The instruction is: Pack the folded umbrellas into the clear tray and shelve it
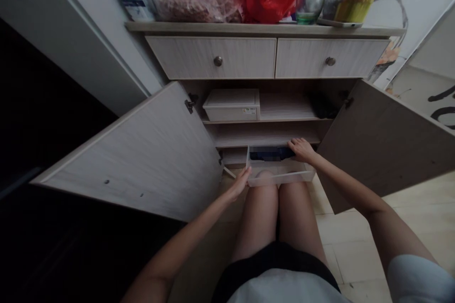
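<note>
A translucent plastic box [295, 178] rests over my knees in front of the cabinet. Its left wall is gripped by my left hand [241, 183], with the fingers along the outside. Inside, toward the far wall, lies a long dark blue object [272, 153]; part of it is blurred, so its kind is not clear. The fingers of my right hand [302, 150] are closed on this object's right end, at the box's far right.
Both cabinet doors, left [142, 151] and right [387, 147], stand swung outward on either side. A white lidded box [232, 104] and a dark item [323, 104] sit on the upper shelf. Bags, bottles and a glass [310, 4] crowd the cabinet top [263, 29].
</note>
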